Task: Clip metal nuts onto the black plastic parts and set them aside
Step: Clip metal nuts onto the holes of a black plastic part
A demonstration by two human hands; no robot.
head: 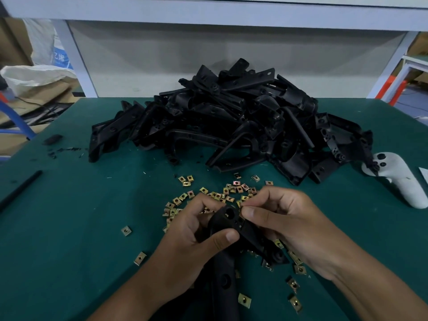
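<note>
Two hands meet low in the middle of the green table [69,216], both on one black plastic part [234,224]. The left hand [196,230] grips it from the left side, fingers curled over the top and the thumb pressed across the front. The right hand [284,218] pinches at the part's upper right corner with thumb and forefinger; a glint of brass shows just there, but whether a nut sits between the fingertips I cannot tell. The part's lower end runs down toward the near edge, between the forearms. Scattered metal nuts [231,191] lie all around the hands, thickest just beyond the knuckles, with loose ones trailing toward the near edge on both sides, and a few under the right wrist. Behind them a big heap of black parts [231,121] fills the middle of the table and reaches back to the far edge by the grey backboard [208,54]. A white controller [403,179] rests at the right, touching the heap's right end. To the left the cloth is mostly open: a black rod [20,188] lies slanted near the left edge, and black scraps [60,149] sit near the far left corner.
</note>
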